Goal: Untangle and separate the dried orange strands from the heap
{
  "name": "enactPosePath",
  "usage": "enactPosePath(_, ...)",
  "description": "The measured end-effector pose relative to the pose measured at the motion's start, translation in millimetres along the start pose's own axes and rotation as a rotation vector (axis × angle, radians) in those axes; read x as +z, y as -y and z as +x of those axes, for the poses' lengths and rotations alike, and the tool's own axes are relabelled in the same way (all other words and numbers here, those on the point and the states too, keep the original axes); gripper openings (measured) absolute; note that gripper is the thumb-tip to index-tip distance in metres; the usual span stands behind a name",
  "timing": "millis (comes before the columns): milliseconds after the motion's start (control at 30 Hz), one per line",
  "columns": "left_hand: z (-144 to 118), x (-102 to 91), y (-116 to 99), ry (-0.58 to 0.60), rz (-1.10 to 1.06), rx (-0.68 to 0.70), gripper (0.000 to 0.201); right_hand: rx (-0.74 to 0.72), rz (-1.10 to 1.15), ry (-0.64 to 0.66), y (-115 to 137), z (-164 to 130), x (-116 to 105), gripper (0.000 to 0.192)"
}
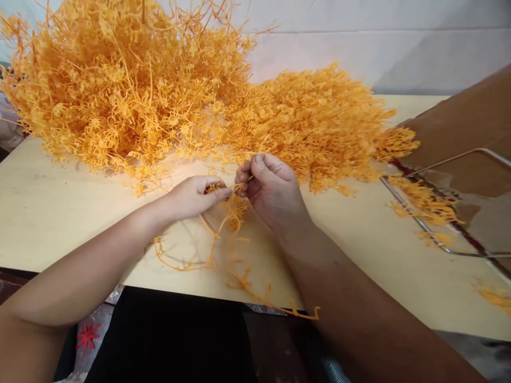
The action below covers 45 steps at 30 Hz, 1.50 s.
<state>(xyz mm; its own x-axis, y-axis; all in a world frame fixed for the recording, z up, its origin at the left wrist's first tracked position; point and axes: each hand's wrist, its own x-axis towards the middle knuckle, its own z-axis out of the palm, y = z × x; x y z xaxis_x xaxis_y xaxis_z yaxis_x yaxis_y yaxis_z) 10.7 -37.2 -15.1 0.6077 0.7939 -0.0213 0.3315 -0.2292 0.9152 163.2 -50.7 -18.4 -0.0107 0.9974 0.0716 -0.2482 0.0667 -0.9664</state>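
My left hand (197, 197) is closed in a pinch on an orange artificial flower sprig (233, 210). Close beside it, my right hand (271, 186) pinches the thin stems of the same sprig between thumb and fingers. Below both hands a long, mostly bare orange stem (211, 266) curves across the table and reaches past its front edge. Whether this stem joins the held sprig I cannot tell.
A large heap of orange artificial flower sprigs (120, 90) fills the back left of the pale table (35, 213). Another pile (311, 122) lies right of it. At the right stand a bent metal rod frame (429, 231) and a brown cardboard sheet (471, 117).
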Motion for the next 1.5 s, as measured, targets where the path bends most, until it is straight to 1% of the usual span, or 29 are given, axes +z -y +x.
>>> enactPosePath(133, 2.0, -1.3, 0.5, -0.096, -0.107, 0.011, 0.017, 0.005, 0.082, -0.016, 3.7, -0.5, 0.4, 0.025)
enactPosePath(233, 2.5, -0.4, 2.7, -0.117, -0.056, 0.014, 0.015, 0.048, 0.129, -0.029, 7.6, -2.8, 3.2, 0.023)
enactPosePath(300, 2.9, 0.2, 5.3, -0.142, 0.064, 0.029, 0.018, 0.055, 0.114, -0.016, 9.7, -4.6, 4.4, 0.025)
enactPosePath(400, 3.9, -0.5, 9.1, -0.198, 0.353, 0.088, 0.02, 0.057, 0.055, 0.035, 10.9, -6.7, 3.8, 0.03)
enactPosePath(467, 4.7, -1.4, 9.9, -0.206, 0.54, 0.131, 0.019, 0.075, 0.048, 0.039, 10.1, -7.0, 2.4, 0.032)
enactPosePath(567, 6.1, -0.8, 7.9, -0.161, 0.726, 0.15, 0.019, 0.108, 0.111, 0.005, 7.5, -5.6, 1.3, 0.036)
enactPosePath(633, 7.0, 1.2, 6.2, -0.122, 0.782, 0.142, 0.02, 0.132, 0.15, 0.004, 5.9, -3.7, 1.4, 0.04)
enactPosePath(700, 7.9, 3.7, 5.5, -0.089, 0.802, 0.146, 0.019, 0.156, 0.154, 0.032, 5.3, -1.6, 1.7, 0.044)
enactPosePath(833, 8.2, 7.2, 6.9, -0.086, 0.783, 0.175, 0.016, 0.166, 0.057, 0.119, 7.3, 2.2, 1.1, 0.05)
enactPosePath(933, 6.7, 10.0, 7.3, -0.093, 0.747, 0.177, 0.015, 0.152, -0.002, 0.139, 9.9, 4.1, 1.4, 0.052)
enactPosePath(1033, 6.1, 11.4, 7.7, -0.084, 0.684, 0.189, 0.013, 0.14, 0.027, 0.131, 14.1, 2.0, 3.5, 0.051)
enactPosePath(1100, 8.3, 7.2, 10.2, -0.086, 0.633, 0.198, 0.011, 0.134, 0.041, 0.15, 18.9, -3.6, 4.7, 0.051)
enactPosePath(1133, 10.5, 2.6, 12.3, -0.116, 0.62, 0.187, 0.011, 0.142, 0.039, 0.18, 21.9, -7.6, 4.5, 0.052)
enactPosePath(1167, 13.3, -3.5, 14.9, -0.171, 0.616, 0.161, 0.011, 0.151, 0.035, 0.219, 25.1, -12.1, 3.5, 0.053)
enactPosePath(1233, 19.7, -17.5, 20.4, -0.331, 0.604, 0.068, 0.014, 0.132, 0.045, 0.26, 31.4, -19.9, -1.4, 0.056)
enactPosePath(1267, 22.4, -23.6, 22.6, -0.409, 0.577, 0.016, 0.015, 0.094, 0.056, 0.239, 34.1, -22.1, -5.1, 0.057)
enactPosePath(1300, 24.3, -27.8, 24.2, -0.459, 0.529, -0.029, 0.016, 0.037, 0.066, 0.182, 36.1, -22.8, -9.3, 0.057)
enactPosePath(1333, 25.3, -29.5, 25.0, -0.473, 0.465, -0.062, 0.015, -0.023, 0.066, 0.108, 37.5, -22.0, -13.7, 0.056)
enactPosePath(1367, 25.3, -28.5, 24.9, -0.461, 0.383, -0.079, 0.014, -0.072, 0.054, 0.034, 38.1, -19.9, -17.8, 0.055)
enactPosePath(1400, 24.5, -25.0, 23.9, -0.425, 0.298, -0.076, 0.011, -0.102, 0.04, -0.022, 38.0, -17.1, -21.2, 0.053)
enactPosePath(1433, 23.0, -19.7, 22.4, -0.374, 0.225, -0.053, 0.01, -0.116, 0.026, -0.056, 37.2, -14.1, -23.3, 0.052)
enactPosePath(1500, 19.3, -7.5, 18.1, -0.26, 0.157, 0.026, 0.018, -0.11, 0.008, -0.075, 34.2, -9.6, -23.2, 0.05)
